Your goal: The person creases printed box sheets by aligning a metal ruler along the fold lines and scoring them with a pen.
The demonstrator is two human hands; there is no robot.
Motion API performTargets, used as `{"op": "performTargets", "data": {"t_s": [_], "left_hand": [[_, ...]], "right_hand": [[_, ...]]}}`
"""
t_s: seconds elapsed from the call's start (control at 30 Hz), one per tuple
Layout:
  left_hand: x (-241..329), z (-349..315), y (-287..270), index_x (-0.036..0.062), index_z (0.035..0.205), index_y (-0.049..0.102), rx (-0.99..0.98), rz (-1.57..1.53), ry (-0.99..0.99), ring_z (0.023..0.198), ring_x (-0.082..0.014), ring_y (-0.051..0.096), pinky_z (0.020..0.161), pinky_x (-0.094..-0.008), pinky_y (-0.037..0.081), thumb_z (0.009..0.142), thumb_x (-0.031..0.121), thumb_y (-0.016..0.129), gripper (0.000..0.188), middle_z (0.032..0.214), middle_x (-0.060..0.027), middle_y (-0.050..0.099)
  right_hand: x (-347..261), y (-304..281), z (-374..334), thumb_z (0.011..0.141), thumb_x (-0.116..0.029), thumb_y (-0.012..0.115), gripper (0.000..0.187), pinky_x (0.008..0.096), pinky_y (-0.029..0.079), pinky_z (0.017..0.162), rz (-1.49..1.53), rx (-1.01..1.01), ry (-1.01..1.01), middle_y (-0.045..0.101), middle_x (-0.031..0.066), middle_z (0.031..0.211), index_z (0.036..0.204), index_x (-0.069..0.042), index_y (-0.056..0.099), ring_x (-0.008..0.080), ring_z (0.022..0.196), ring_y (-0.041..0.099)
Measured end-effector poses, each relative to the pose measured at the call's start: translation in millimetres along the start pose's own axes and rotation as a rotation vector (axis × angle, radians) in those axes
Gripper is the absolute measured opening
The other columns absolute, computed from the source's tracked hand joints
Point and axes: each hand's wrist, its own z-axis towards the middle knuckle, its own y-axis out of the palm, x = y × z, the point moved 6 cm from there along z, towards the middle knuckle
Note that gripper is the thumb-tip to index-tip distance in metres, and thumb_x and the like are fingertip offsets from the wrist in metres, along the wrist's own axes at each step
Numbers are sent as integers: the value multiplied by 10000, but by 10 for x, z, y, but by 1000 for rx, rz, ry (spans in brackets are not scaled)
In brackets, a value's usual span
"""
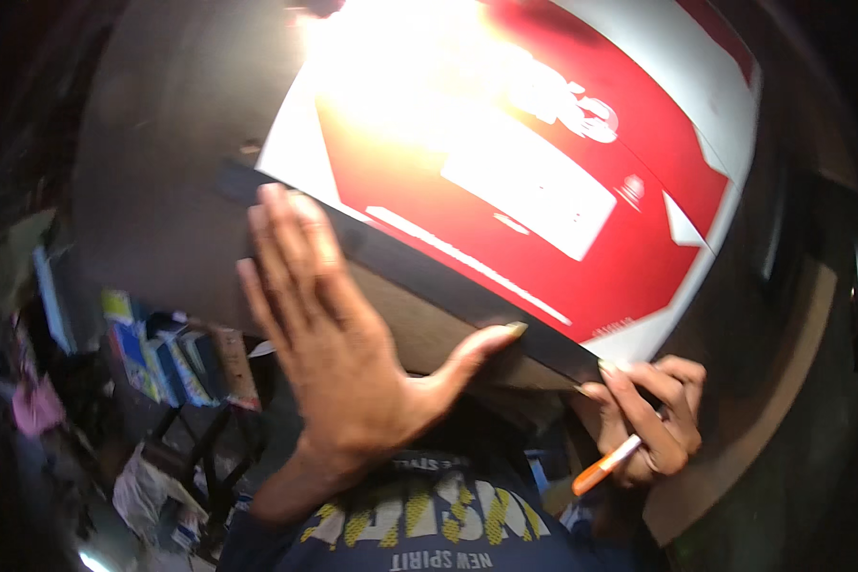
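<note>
A large red and white printed sheet (429, 205), perhaps card, lies on a dark tabletop, tilted in the view. Along its near edge runs a long, flat, dark strip (439, 281) that looks like a ruler. My left hand (348, 353) is spread out, its fingertips pressing on the strip's left part and its thumb resting near the strip's right half. At the strip's right end, my right hand (653, 419) pinches near the sheet's corner with thumb and finger. Tucked in that same hand is an orange-and-white pen (605, 467), pointing down and left.
A dark tabletop (162, 143) stretches out to the left. Bright glare washes out the sheet's upper part. Books or boxes (167, 357) stand below at left, beside a pale plastic bag (153, 491). A curved brown edge (763, 429) lies at the right.
</note>
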Motion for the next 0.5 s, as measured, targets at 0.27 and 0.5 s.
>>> {"op": "performTargets", "data": {"t_s": [0.27,0.5], "left_hand": [[2,11,-12,-153,1515,89,-51,-129,-37,1514,-483,70,1218,-608,78,694,852,639,1410,1597,-376,78],[21,-7,-15,-175,1508,129,-68,-273,-16,1528,-460,43,1214,-615,36,794,822,545,1294,1609,-357,89]], "right_hand": [[90,17,-68,759,-150,864,256,357,415,685,-14,-37,-95,648,56,869,976,-35,792,231,797,518],[33,-73,-104,783,-176,858,308,372,411,724,-138,-134,-135,655,63,907,1030,-16,767,238,849,523]]}}
